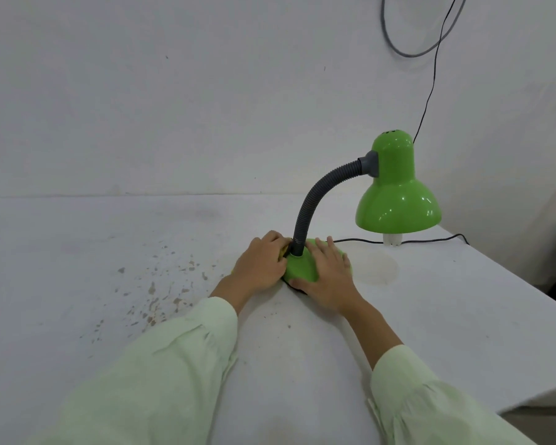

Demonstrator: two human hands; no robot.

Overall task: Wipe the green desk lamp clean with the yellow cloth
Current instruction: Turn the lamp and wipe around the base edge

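The green desk lamp stands on the white table, its round base (300,268) between my hands. A grey ribbed neck (315,200) curves up and right to the glossy green shade (397,197), which points down. My left hand (262,263) is curled over the yellow cloth (283,251), pressing it against the left side of the base beside the neck. Only a small yellow patch of cloth shows between my fingers. My right hand (329,277) lies flat on the right side of the base, fingers spread.
The white table (142,252) has brown specks at the left and a faint round stain (377,268) right of the base. A black cord (430,242) runs behind the lamp and up the wall. The table's right edge (527,284) drops off nearby.
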